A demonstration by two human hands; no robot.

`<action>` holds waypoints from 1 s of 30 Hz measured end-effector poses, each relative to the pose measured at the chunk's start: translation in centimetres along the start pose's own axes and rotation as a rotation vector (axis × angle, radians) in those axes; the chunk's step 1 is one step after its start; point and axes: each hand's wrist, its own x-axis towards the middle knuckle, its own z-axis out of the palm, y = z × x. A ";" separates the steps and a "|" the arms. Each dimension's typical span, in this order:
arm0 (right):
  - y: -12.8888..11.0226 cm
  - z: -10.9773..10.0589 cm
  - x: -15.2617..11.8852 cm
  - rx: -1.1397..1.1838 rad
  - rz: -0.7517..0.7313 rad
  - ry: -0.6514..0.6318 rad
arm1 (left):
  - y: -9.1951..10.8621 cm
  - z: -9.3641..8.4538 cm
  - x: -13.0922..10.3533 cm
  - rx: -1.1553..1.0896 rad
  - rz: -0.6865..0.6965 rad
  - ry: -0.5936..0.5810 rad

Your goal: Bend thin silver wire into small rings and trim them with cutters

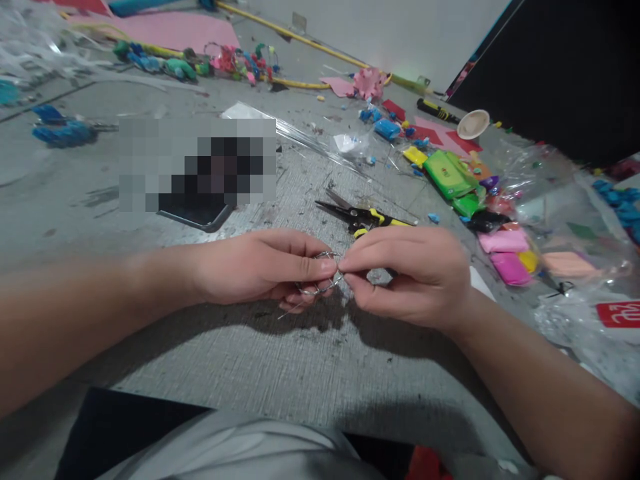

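Near the middle of the view, my left hand (pixel 273 267) pinches a small ring of twisted silvery wire (pixel 311 291) between thumb and fingers. A thin loose wire end sticks out below those fingers. My right hand (pixel 410 273) is closed, its thumb and forefinger pinching the ring's right side, and the fingertips of both hands almost meet there. Just beyond my hands lie pliers (pixel 353 217) with black jaws and black-and-yellow handles, partly hidden behind my right hand.
A phone (pixel 195 213), partly blurred out, lies beyond my left hand. Behind it is a bundle of straight wires (pixel 300 137). Packets of coloured clay (pixel 450 173) and clear plastic bags (pixel 565 207) spread along the right. Pink paper (pixel 175 32) and a yellow tube (pixel 300 37) lie at the back.
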 end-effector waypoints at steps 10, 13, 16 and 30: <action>0.3 0.7 0.2 0.578 0.731 0.036 | 0.6 0.4 -0.2 0.678 0.143 0.378; 0.7 0.9 0.1 0.785 0.877 -0.037 | 0.5 0.3 -0.2 0.725 0.157 0.401; 1.0 1.0 -0.2 0.826 0.896 -0.040 | 0.5 0.4 -0.2 0.757 0.130 0.407; 0.9 1.7 -0.3 0.837 0.910 0.096 | 0.0 0.6 -0.1 0.574 0.174 0.409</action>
